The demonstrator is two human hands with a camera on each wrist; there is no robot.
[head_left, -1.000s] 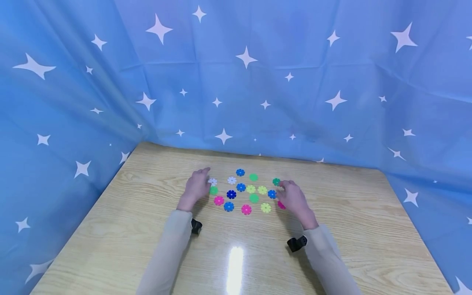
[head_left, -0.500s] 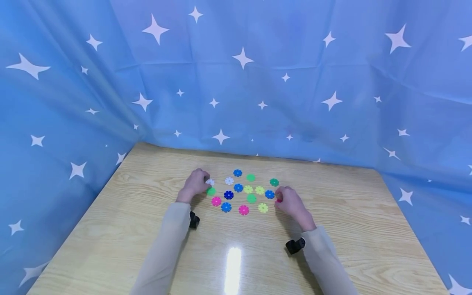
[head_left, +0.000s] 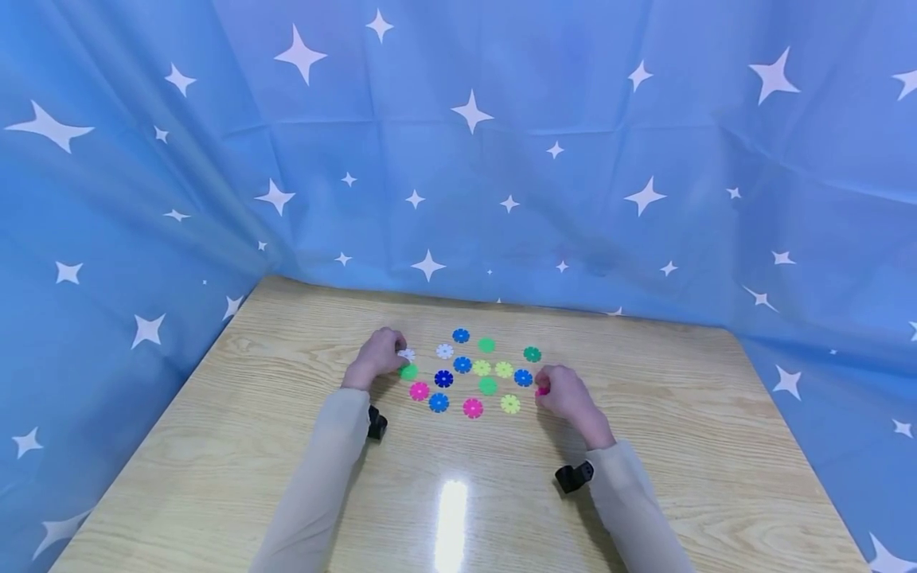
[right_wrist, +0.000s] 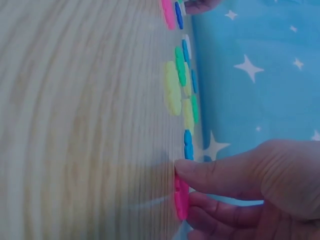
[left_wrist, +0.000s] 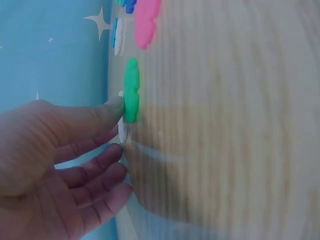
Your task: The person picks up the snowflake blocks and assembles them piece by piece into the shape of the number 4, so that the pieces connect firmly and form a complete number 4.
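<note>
Flat, notched plastic snowflake discs lie on the wooden table [head_left: 458,454]. At the left end my left hand [head_left: 376,358] pinches a white snowflake disc [left_wrist: 123,132] between thumb and forefinger, its other fingers loosely bent. Just in front of that disc lies a light green one [left_wrist: 131,90], close by the thumb. On the right side, my right hand [head_left: 567,394] grips a pink snowflake disc [right_wrist: 181,200], thumb on its near edge and fingers behind. Much of the pink disc is hidden by the hand in the head view. A blue disc [head_left: 523,378] lies just beyond it.
Between the hands several more discs are spread flat, among them a dark blue one [head_left: 444,379], a pink one [head_left: 473,408] and a yellow one [head_left: 510,404]. Farther right is a dark green disc [head_left: 532,354]. A blue star-patterned curtain [head_left: 458,159] hangs behind the table.
My right hand has come down from beside the dark green disc to the pink disc and closed on it. My left fingers, stretched out before, have curled in at the white disc.
</note>
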